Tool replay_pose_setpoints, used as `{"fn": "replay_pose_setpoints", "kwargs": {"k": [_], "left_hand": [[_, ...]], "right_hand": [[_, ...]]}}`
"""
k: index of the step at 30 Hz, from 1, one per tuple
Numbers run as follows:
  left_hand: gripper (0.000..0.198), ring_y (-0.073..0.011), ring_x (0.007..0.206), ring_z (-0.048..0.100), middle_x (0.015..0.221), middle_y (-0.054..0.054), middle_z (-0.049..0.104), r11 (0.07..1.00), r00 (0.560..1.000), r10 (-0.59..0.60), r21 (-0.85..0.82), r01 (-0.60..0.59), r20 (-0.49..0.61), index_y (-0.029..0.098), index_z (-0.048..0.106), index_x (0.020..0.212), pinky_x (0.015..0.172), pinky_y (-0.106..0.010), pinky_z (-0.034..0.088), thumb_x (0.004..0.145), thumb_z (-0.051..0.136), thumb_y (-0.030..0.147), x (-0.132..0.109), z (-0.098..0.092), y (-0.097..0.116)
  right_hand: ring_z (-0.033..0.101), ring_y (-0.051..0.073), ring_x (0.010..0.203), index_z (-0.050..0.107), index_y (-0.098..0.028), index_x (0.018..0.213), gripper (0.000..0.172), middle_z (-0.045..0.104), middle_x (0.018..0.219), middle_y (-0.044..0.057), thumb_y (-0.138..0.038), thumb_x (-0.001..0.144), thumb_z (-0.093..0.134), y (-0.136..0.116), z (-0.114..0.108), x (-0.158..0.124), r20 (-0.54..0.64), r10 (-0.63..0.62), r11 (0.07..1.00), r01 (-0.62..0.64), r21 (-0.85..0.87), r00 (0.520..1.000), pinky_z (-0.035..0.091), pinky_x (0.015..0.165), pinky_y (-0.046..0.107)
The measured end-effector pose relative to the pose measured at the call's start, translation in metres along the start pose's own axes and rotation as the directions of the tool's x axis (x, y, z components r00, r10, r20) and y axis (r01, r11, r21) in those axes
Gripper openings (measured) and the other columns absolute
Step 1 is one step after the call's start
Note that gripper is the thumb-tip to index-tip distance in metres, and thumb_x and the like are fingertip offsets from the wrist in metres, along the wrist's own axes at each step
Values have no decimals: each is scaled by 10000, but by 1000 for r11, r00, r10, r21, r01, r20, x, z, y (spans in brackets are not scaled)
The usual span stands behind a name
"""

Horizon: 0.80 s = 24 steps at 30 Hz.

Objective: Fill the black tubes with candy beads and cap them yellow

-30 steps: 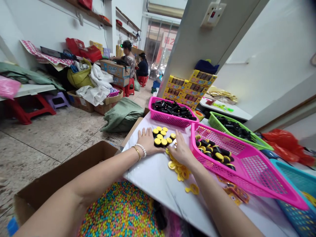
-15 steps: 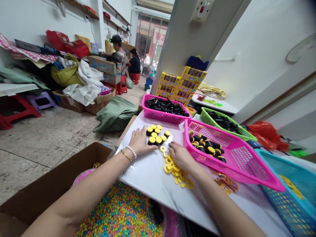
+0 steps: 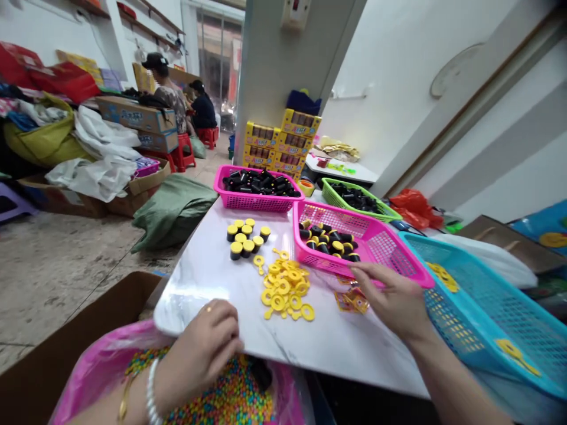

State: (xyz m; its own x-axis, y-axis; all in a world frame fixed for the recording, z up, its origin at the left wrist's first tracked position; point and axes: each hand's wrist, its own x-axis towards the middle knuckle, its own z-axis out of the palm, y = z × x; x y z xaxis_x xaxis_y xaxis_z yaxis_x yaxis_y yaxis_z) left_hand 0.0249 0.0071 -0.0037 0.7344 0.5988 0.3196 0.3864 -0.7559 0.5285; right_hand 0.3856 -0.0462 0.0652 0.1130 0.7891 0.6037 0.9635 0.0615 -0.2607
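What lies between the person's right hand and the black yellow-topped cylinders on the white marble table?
Loose yellow plastic rings lie there on the marble table, in the head view.

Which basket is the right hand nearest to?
On the white table, find the loose yellow rings. Just right of them, by the right hand, sits a pink basket; unlike the pink one behind it, heaped with black pieces, it holds only a few yellow-topped ones.
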Motion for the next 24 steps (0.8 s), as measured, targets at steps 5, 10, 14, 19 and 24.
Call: {"fn": "replay_pose_setpoints", "kwargs": {"k": [5,10,14,19,24], "left_hand": [[398,-273,1316,490,1407,-68,545,998,998,30,52,-33,55,333,558,1269,1013,-424,524,875,613,320,-45,-7,8],[229,-206,1081,650,1142,-33,705,998,997,-53,21,52,61,320,654,1124,905,-318,569,917,556,318,-37,-36,-4],[284,-254,1066,640,1163,-106,681,949,964,-228,191,251,-136,216,691,1083,953,-418,534,921,514,367,-13,-39,-44],[664,-442,1386,346,1535,-172,367,795,898,-357,422,437,-257,210,521,1400,1078,-626,359,844,567,570,-5,-22,-84],[686,-429,1427,281,1557,-135,342,790,918,-345,468,396,-195,271,452,1453,1115,-630,297,880,470,649,-9,-19,-81]], "right_hand": [[681,205,647,763,-221,893,344,746,800,40,-487,834,553,21,-19,52,22,74,996,-73,-53,997,543,630,341],[695,190,755,754,-242,919,317,749,906,36,-444,898,511,-45,-12,86,187,-218,975,204,89,958,545,673,313],[639,243,1086,720,-246,1101,323,693,1167,60,-417,917,517,-81,16,82,264,-378,924,380,48,887,522,937,416],[317,358,1423,621,-263,1307,449,459,1476,90,-326,862,610,-51,64,53,290,-361,892,419,-170,886,293,1124,628],[417,314,1373,676,-265,1225,368,536,1411,74,-389,904,546,-31,76,96,333,-265,958,287,-18,905,336,1119,585]]}}
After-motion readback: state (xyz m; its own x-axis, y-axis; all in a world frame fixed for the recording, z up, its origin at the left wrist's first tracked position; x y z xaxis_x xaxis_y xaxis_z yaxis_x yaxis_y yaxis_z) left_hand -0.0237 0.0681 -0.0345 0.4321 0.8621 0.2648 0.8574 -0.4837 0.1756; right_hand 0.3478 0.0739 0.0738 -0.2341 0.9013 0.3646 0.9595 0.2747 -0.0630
